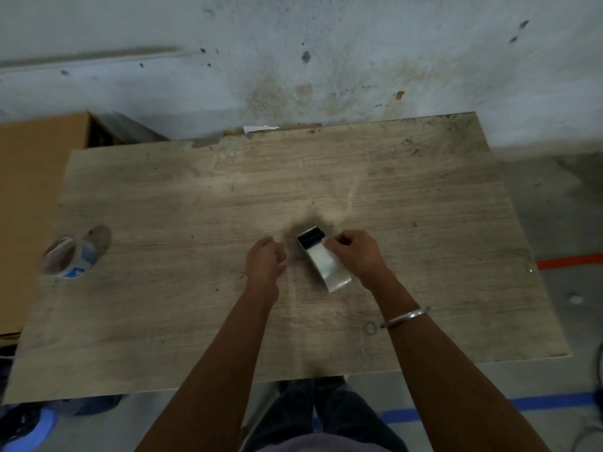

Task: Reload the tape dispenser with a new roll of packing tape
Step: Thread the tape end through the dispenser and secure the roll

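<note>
- The tape dispenser (318, 256) sits near the middle of the bench (424, 190), just ahead of the person. Its long axis runs on a slant: the toothed cutter end points away and slightly left, the rounded end comes back toward the person and to the right.
- A clear roll of packing tape appears to be seated in the dispenser already, with a pale band of tape lying along its top toward the dark roller near the cutter.
- The right hand (354, 254) is on the dispenser's right side, fingers curled, seemingly pinching the tape's loose end close to the roller; the exact contact is too small to make out.
- The left hand (266, 261) is just beside the dispenser on its left, not touching it, fingers loosely curled and holding nothing.
- A second roll of tape (70, 257), with a blue-printed core, stands far off at the bench's left edge, well apart from both hands and nearer the left one.
- As a judgement, the coming step is drawing the tape end forward over the roller to the cutter teeth, along the dispenser's slanted axis, with the left hand free to steady the body.
</note>
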A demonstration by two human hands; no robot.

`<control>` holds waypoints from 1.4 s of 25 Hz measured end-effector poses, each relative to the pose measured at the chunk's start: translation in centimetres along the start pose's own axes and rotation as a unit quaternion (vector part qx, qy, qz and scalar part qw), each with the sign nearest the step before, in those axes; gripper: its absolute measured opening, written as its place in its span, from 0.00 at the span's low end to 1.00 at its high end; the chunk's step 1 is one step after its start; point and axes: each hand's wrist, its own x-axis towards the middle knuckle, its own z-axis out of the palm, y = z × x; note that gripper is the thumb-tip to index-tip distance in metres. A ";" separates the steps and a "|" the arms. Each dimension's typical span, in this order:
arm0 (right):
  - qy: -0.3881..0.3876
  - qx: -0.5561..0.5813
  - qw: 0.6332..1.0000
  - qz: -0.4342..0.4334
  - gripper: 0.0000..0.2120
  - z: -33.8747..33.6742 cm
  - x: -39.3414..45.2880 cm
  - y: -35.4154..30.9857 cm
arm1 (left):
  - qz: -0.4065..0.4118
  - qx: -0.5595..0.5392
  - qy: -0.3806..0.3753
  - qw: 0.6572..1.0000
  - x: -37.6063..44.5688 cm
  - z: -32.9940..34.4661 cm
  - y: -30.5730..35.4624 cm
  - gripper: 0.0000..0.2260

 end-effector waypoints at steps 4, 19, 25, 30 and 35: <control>0.001 -0.005 1.000 -0.010 0.15 -0.5 -0.2 0.1 | -0.015 0.128 -0.070 0.989 -0.2 1.1 -0.8 0.08; -0.033 0.113 0.993 -0.029 0.05 -1.4 -2.9 0.9 | 0.208 0.387 -0.151 0.886 -0.7 1.5 -1.3 0.18; -0.046 0.078 0.995 -0.030 0.05 -1.4 -2.6 0.4 | 0.182 0.312 -0.097 0.927 -0.7 1.8 -1.7 0.13; -0.024 0.071 0.997 -0.022 0.05 -1.4 -2.4 0.4 | 0.326 0.376 -0.081 0.863 -1.4 1.4 -1.7 0.09; -0.061 0.131 0.989 -0.022 0.09 -1.6 -2.7 1.0 | 0.348 0.398 -0.216 0.821 -1.4 1.3 -1.4 0.18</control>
